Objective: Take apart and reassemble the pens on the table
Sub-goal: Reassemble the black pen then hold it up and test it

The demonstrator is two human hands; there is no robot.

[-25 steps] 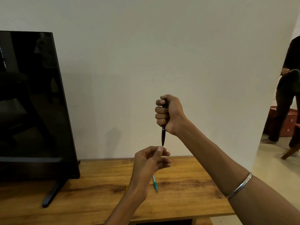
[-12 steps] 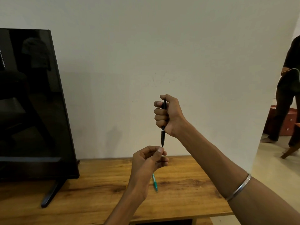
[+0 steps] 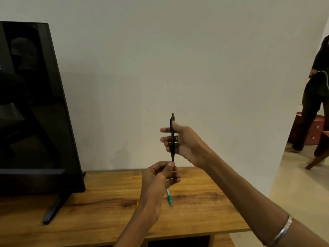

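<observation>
A black pen (image 3: 172, 139) stands upright in the air above the wooden table (image 3: 204, 214). My right hand (image 3: 188, 145) holds it at mid-barrel, the thumb behind it and the fingers stretched out loosely to the left. My left hand (image 3: 160, 177) is just below, with thumb and forefinger pinched on the pen's lower tip. A teal pen (image 3: 169, 197) lies on the table behind my left hand, partly hidden by it. A sliver of something yellow (image 3: 137, 204) shows beside my left wrist.
A black television (image 3: 35, 113) on a stand fills the left of the table, against a white wall. Past the wall's corner on the right, a person (image 3: 315, 104) stands near a red drawer unit (image 3: 309, 131).
My right hand has gone from a closed fist around the pen to stretched-out fingers. The left hand has come up and now pinches the pen's tip.
</observation>
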